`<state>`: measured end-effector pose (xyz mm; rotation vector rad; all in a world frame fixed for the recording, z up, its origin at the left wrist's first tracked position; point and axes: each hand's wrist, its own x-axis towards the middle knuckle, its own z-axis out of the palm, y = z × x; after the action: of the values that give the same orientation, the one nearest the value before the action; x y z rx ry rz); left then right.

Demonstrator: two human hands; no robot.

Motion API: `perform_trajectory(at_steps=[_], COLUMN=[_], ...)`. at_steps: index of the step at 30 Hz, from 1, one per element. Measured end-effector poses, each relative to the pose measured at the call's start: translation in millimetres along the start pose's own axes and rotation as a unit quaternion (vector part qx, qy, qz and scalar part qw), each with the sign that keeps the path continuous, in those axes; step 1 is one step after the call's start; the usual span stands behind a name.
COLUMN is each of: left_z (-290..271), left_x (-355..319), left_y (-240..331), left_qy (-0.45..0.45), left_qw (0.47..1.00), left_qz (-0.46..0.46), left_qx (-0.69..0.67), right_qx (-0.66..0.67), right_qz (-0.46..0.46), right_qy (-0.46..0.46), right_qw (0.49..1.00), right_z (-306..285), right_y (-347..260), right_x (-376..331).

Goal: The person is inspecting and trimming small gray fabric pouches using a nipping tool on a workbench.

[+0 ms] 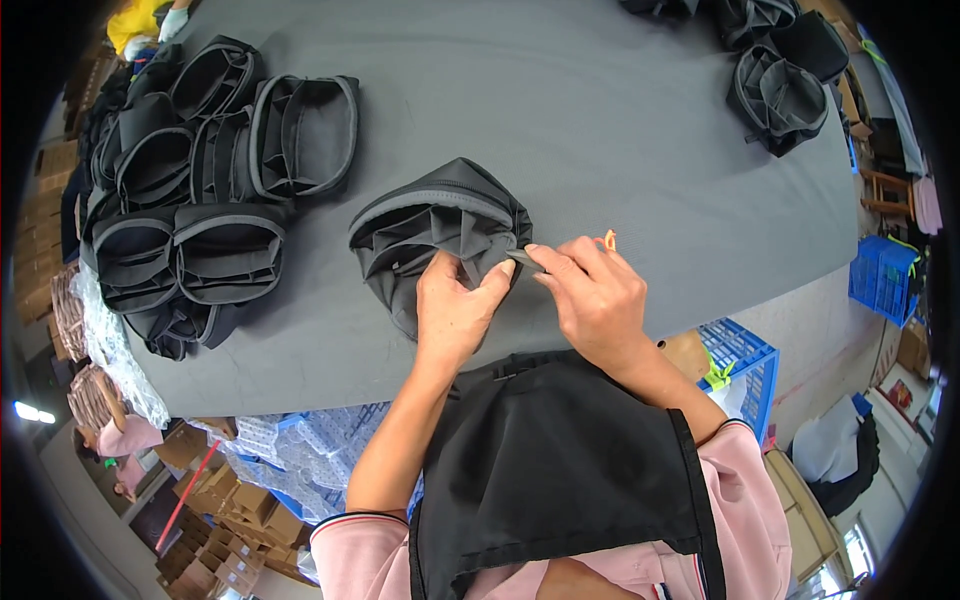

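Observation:
An unzipped black fabric pouch (400,215) with inner dividers lies in front of me on the grey table. My left hand (452,310) is closed on the pouch's near edge, its thumb pressed close to the zipper end. In my right hand (597,300) is a small pair of thread snips (522,259), its grey tip touching or almost touching the pouch's right rim beside my left thumb. An orange tie (608,240) sticks up behind the right-hand fingers. Most of the snips is hidden inside that hand.
Several similar open pouches (305,135) are heaped on the left of the grey table (600,120), and more pouches (778,95) lie at the far right. Blue crates (752,365) and cartons stand below the table's edge. A gloved hand (173,22) shows at the far left.

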<state>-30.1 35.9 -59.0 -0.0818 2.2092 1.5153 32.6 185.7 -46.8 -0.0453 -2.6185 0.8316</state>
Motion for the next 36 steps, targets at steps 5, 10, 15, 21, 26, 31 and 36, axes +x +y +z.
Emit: perform_trajectory(at_steps=[5, 10, 15, 21, 26, 31, 36], left_z=[-0.9, -1.4, -6.3, 3.9, -3.3, -11.2, -15.9], left_x=[0.4, 1.7, 2.6, 0.0, 6.1, 23.6, 24.6], left_y=[-0.2, 6.1, 4.7, 7.7, 18.6, 21.8, 15.0], left_qy=[-0.009, -0.021, -0.035, -0.034, -0.081, -0.130, -0.153], left_qw=[1.000, 0.998, 0.999, 0.999, 0.985, 0.985, 0.981], left_qz=[0.004, -0.007, -0.031, 0.011, -0.033, -0.101, -0.096], left_qx=[-0.003, -0.051, -0.016, -0.036, 0.147, -0.059, -0.076], right_qx=[0.266, 0.412, 0.324, 0.340, 0.500, 0.454, 0.302], right_qz=[0.193, 0.266, 0.224, 0.324, 0.396, 0.347, 0.223], right_qy=[-0.040, 0.043, -0.009, -0.063, 0.015, 0.014, -0.001], right_qw=[0.944, 0.870, 0.919, 0.881, 0.770, 0.821, 0.927], right_z=[3.1, 11.4, 6.9, 20.5, 25.6, 34.3, 2.4], right_y=[5.0, 2.1, 1.8, 2.8, 15.6, 18.1, -3.7], right_x=[-3.9, -7.5, -2.1, 19.7, 11.4, -10.0, -13.6])
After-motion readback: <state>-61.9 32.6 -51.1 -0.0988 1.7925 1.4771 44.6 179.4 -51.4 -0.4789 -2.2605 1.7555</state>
